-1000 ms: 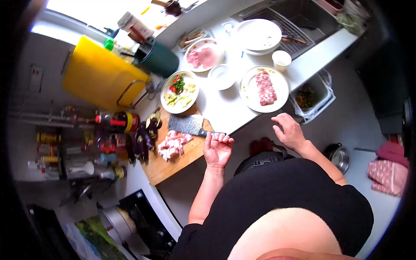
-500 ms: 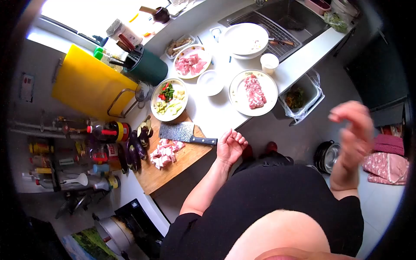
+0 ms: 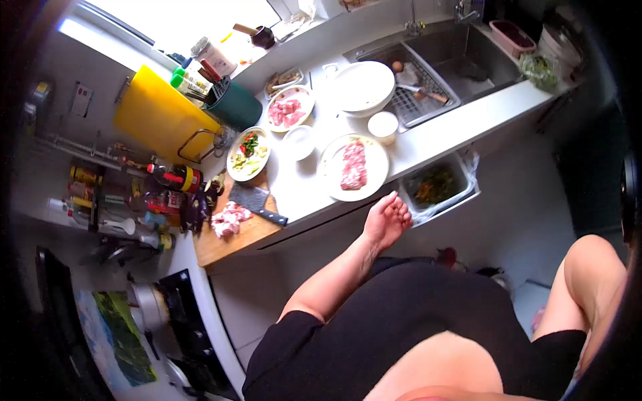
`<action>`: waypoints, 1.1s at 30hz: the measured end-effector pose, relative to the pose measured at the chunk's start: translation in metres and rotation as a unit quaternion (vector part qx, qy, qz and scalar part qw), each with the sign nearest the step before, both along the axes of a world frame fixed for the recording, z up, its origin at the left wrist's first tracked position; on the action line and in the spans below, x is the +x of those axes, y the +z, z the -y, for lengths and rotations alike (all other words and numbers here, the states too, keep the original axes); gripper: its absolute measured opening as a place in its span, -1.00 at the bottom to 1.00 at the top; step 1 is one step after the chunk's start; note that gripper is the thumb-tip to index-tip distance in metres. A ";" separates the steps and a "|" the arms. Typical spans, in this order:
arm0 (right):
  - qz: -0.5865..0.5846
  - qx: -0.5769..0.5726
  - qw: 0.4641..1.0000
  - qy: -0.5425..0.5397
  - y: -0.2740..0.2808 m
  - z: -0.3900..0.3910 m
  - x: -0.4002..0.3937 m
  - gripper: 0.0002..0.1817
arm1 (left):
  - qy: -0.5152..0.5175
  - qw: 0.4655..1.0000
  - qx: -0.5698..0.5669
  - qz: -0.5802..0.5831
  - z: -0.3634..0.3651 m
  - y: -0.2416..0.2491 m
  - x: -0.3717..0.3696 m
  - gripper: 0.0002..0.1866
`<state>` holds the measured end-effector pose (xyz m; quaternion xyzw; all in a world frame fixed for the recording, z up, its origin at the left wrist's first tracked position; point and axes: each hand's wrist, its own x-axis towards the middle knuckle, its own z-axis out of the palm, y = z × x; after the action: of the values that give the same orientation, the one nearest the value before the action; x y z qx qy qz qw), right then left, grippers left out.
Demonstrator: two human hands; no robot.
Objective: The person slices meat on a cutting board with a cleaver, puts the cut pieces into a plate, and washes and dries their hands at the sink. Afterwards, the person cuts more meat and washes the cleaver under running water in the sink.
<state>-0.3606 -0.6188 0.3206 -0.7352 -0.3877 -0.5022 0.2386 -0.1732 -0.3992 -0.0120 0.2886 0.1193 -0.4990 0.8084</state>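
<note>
My left hand (image 3: 388,222) hangs in the air in front of the counter edge, palm up and fingers curled in, with nothing visible in it. Just beyond it stands a plate of fatty minced-looking meat (image 3: 354,164). My right arm (image 3: 592,271) is bent sharply at the right edge, and its hand is out of sight. On the wooden cutting board (image 3: 224,252) lies a cleaver (image 3: 251,198), its handle toward me, beside a pile of cut pale-pink meat (image 3: 230,218). Neither is touched.
Plates of sliced meat (image 3: 286,112) and chopped vegetables (image 3: 249,154) stand near white bowls (image 3: 363,87). Eggplants (image 3: 195,210) lie left of the board. A double sink (image 3: 468,57) is at the back. A lined waste bin (image 3: 438,189) stands below the counter; a stove (image 3: 190,311) is lower left.
My view has turned toward the right. My right hand, raised in view before, has folded back out of the frame. My left hand has shifted right, away from the cleaver handle.
</note>
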 end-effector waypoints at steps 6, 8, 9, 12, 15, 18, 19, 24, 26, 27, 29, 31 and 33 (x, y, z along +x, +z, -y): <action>0.031 0.016 0.999 0.005 -0.004 0.108 -0.033 -0.62 | 0.023 0.999 -0.044 -0.005 0.089 0.001 -0.065 -0.67; 0.042 0.019 0.999 0.011 -0.006 0.137 -0.040 -0.64 | 0.030 0.999 -0.043 -0.003 0.111 0.006 -0.077 -0.68; 0.047 0.025 0.999 0.010 -0.004 0.154 -0.043 -0.65 | 0.042 0.999 -0.021 -0.002 0.120 0.014 -0.079 -0.69; 0.056 0.031 0.998 -0.002 -0.003 0.197 -0.051 -0.68 | 0.044 0.997 -0.049 0.029 0.141 0.022 -0.079 -0.68; 0.074 0.029 0.996 -0.035 -0.007 0.231 -0.063 -0.70 | 0.031 0.997 -0.063 0.041 0.159 0.009 -0.077 -0.69; 0.090 0.034 0.994 -0.047 -0.013 0.262 -0.061 -0.73 | 0.041 0.999 0.006 0.025 0.188 0.010 -0.069 -0.69; 0.091 0.034 0.994 -0.048 -0.013 0.272 -0.057 -0.74 | 0.041 0.999 0.019 0.015 0.199 0.006 -0.065 -0.69; 0.102 0.053 0.993 -0.041 -0.014 0.308 -0.017 -0.79 | 0.015 0.998 -0.040 0.038 0.265 -0.020 -0.023 -0.66; 0.095 0.070 0.992 -0.034 -0.012 0.321 0.008 -0.80 | 0.037 0.998 -0.046 -0.014 0.297 -0.014 -0.015 -0.70; 0.098 0.074 0.992 -0.031 -0.012 0.326 0.017 -0.81 | 0.030 0.998 -0.049 -0.008 0.315 -0.005 -0.003 -0.71; 0.112 0.084 0.990 -0.024 -0.016 0.335 0.032 -0.83 | -0.011 0.997 -0.067 0.037 0.343 -0.006 0.013 -0.70; 0.117 0.102 0.988 -0.012 -0.019 0.347 0.050 -0.84 | -0.038 0.993 -0.096 0.054 0.364 -0.002 0.029 -0.73; 0.119 0.123 0.985 0.002 -0.020 0.361 0.071 -0.86 | -0.018 0.993 -0.096 0.069 0.381 0.001 0.041 -0.72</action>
<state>-0.2895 -0.9797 0.3005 -0.6346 -0.3503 -0.6294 0.2801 -0.1318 -0.7805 -0.0108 0.2454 0.0095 -0.5014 0.8296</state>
